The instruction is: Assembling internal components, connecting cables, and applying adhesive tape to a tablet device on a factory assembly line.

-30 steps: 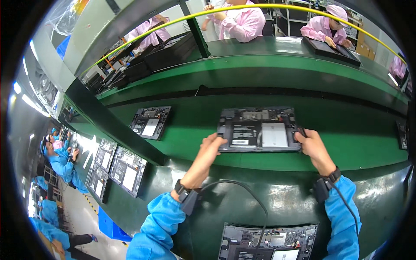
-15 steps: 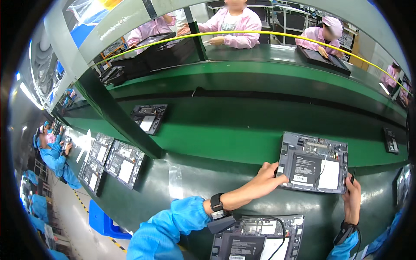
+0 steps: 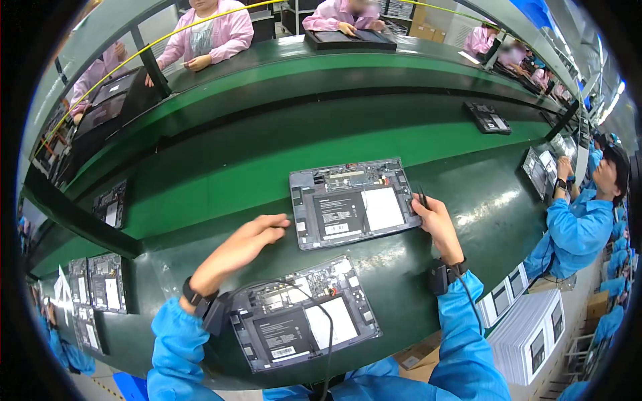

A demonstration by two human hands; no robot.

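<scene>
An opened laptop base (image 3: 348,204), with its black battery, white panel and circuit board showing, lies across the border of the green belt and the dark bench. My left hand (image 3: 249,240) is just off its left edge, fingers stretched out, holding nothing. My right hand (image 3: 438,220) is closed at the right edge around dark tweezers (image 3: 420,195), its fingertips against the laptop base. Nearer to me, a second opened laptop base (image 3: 304,314) lies on the bench, with a dark cable (image 3: 330,347) from my wrist gear running across it.
Several opened laptop bases (image 3: 107,284) lie at the left. Others are on the belt (image 3: 227,180) at far left and far right (image 3: 487,118). A co-worker in blue (image 3: 575,224) handles one at right, above a white stack (image 3: 528,337). A green post (image 3: 80,214) rises at left.
My left hand has let go of the far laptop base's left edge. My right hand stays at its right edge. The view has swung right, bringing the co-worker in blue into sight.
</scene>
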